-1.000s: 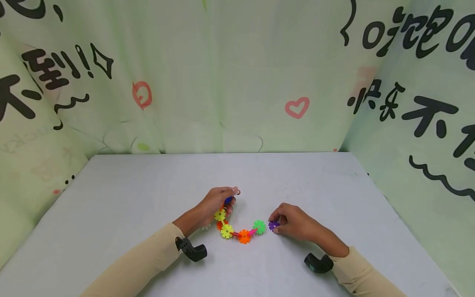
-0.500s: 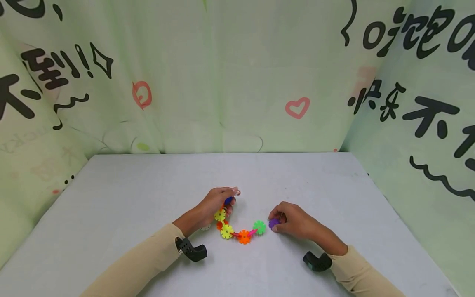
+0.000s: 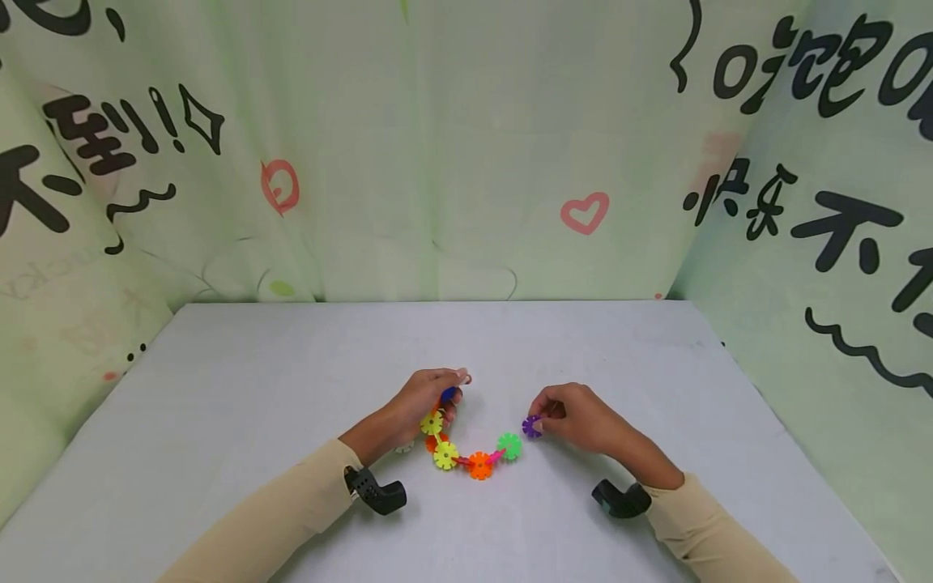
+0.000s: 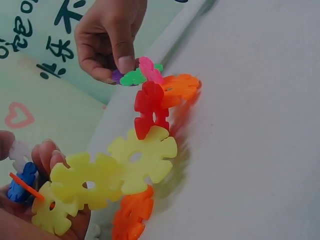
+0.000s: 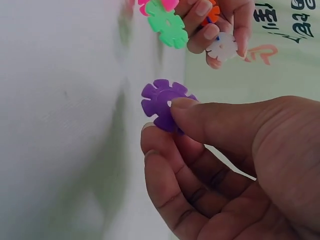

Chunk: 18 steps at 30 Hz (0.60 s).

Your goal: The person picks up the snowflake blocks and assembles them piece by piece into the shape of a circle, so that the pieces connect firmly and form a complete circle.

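Observation:
My left hand (image 3: 417, 397) grips one end of a curved chain of interlocking plastic snowflake discs. A blue disc (image 4: 22, 184) and a whitish disc (image 5: 222, 47) sit among its fingers. From there the chain runs through yellow discs (image 3: 446, 455), a red disc (image 4: 151, 110), an orange disc (image 3: 479, 465) and a pink disc to a green disc (image 3: 509, 446) at the far end. My right hand (image 3: 579, 414) pinches a single purple snowflake disc (image 5: 160, 102) between thumb and fingers. In the head view the purple disc hovers just right of the green one, apart from it.
A pale disc (image 3: 404, 447) lies on the white tabletop (image 3: 291, 364), partly hidden behind the left wrist. Light green curtains (image 3: 466, 162) with writing and hearts enclose the table at the back and sides. Each wrist wears a black camera band (image 3: 375, 491).
My right hand has shifted slightly up in the head view with the purple disc, which has tilted and turned its face into view again. The left hand and chain stay put.

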Available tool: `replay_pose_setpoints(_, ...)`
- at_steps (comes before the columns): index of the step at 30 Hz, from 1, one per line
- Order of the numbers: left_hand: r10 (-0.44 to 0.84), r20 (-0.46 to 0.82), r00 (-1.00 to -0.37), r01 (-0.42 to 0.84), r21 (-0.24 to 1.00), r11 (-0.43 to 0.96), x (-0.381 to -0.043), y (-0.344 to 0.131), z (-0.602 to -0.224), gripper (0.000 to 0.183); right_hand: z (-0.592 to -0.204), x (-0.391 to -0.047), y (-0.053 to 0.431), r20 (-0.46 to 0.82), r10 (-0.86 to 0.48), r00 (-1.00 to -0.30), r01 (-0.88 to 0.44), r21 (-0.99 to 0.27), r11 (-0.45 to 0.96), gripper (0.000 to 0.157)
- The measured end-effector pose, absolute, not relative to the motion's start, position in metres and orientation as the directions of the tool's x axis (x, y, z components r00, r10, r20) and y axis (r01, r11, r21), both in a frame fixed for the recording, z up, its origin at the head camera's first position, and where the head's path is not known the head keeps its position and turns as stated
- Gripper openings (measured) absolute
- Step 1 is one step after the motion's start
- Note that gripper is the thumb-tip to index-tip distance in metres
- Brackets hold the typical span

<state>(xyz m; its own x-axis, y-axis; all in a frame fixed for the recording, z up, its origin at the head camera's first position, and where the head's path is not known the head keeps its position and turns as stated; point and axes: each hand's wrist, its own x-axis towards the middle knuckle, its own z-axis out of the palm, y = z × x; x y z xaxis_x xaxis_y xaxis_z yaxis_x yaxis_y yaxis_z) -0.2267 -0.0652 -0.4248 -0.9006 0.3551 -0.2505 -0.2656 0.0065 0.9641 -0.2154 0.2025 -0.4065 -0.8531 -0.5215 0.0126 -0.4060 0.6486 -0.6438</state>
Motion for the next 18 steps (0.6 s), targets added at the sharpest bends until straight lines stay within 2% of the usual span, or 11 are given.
replay_pose_setpoints(5,0.354,-0.26,-0.898,-0.273,0.962,0.013,-0.227,-0.066,-0.424,0.044,-0.404,-0.218,0.197,0.052,-0.5,-0.865,-0.411,-0.647,0.642,0.017)
replay_pose_setpoints(18,0.375,-0.247,-0.893,-0.256,0.966,0.028,-0.228,-0.064,-0.424,0.042,-0.4,-0.224,0.175,0.084,-0.427,-0.9,-0.347,-0.731,0.588,0.01)
